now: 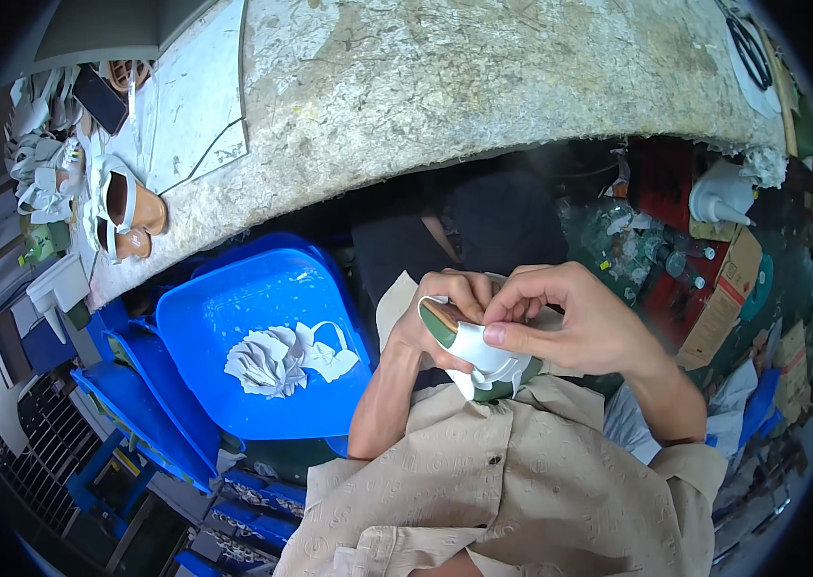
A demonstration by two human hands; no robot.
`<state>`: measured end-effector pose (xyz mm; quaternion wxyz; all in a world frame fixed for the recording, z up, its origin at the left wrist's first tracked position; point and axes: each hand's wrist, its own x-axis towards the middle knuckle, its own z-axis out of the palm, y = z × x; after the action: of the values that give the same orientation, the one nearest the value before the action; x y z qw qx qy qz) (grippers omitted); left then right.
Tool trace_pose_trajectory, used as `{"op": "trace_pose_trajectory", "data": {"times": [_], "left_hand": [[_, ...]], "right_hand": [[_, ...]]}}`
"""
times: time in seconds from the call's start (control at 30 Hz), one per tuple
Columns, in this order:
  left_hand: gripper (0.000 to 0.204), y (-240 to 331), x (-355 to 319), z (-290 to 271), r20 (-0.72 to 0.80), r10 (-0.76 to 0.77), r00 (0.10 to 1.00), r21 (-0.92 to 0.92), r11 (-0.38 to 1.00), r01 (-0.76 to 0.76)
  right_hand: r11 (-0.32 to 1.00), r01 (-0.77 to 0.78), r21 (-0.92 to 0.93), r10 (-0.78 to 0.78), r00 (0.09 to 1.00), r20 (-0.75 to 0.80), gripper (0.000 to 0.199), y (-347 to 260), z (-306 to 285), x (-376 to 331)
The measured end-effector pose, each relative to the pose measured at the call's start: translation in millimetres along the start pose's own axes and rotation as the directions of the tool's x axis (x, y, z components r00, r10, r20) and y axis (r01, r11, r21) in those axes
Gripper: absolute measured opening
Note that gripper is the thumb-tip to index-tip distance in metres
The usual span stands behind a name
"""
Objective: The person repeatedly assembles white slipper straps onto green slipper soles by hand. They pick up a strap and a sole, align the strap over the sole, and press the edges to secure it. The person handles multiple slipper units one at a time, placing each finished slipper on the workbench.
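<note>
Held in front of my chest is a green shoe last (438, 328) with a white shoe upper (485, 354) drawn over it and a tan insole (444, 314) on its face. My left hand (416, 332) wraps round the last, fingers curled over the top edge. From the other side, the thumb and fingertips of my right hand (575, 317) pinch at the upper's edge, near the left fingers. What lies between those fingertips is partly hidden. To the left, several white uppers (270, 362) lie bunched on a blue stool (204, 313).
A rough, glue-crusted workbench (406, 87) spans the far side. White-strapped sandals (142, 207), a phone (101, 99) and piled uppers (36, 159) sit at its left. On the right are a white nozzle bottle (719, 197), plastic bottles (676, 260) and a cardboard box (722, 300).
</note>
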<state>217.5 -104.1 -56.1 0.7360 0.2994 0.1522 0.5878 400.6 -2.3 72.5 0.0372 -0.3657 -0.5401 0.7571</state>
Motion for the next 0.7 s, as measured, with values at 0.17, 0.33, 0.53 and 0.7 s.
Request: {"op": "trace_pose_trajectory", "data": {"times": [0.17,0.33,0.53,0.7], "left_hand": [[0.052,-1.1,-0.4,-2.8,0.035,0.017,0.999,0.085,0.996,-0.020],[0.051,-5.0,-3.3,-8.0,0.050,-0.003,0.999,0.087,0.996,-0.001],[0.052,-3.1,1.7,-3.9,0.103,-0.013,0.995,0.116,0.993,0.001],[0.050,0.6,0.9,3.1,0.033,-0.139,0.990,0.112,0.985,0.134]], "right_hand": [[0.993,-0.088,0.073,0.078,0.988,0.135,0.017,-2.7,-10.3,5.4],[0.974,-0.086,0.208,0.067,0.993,0.100,0.015,6.3,-6.2,2.3],[0.934,-0.179,0.308,0.141,0.980,0.142,0.012,10.4,-6.5,-2.9],[0.913,-0.300,0.276,0.237,0.941,0.241,0.009,10.6,-16.0,3.6]]}}
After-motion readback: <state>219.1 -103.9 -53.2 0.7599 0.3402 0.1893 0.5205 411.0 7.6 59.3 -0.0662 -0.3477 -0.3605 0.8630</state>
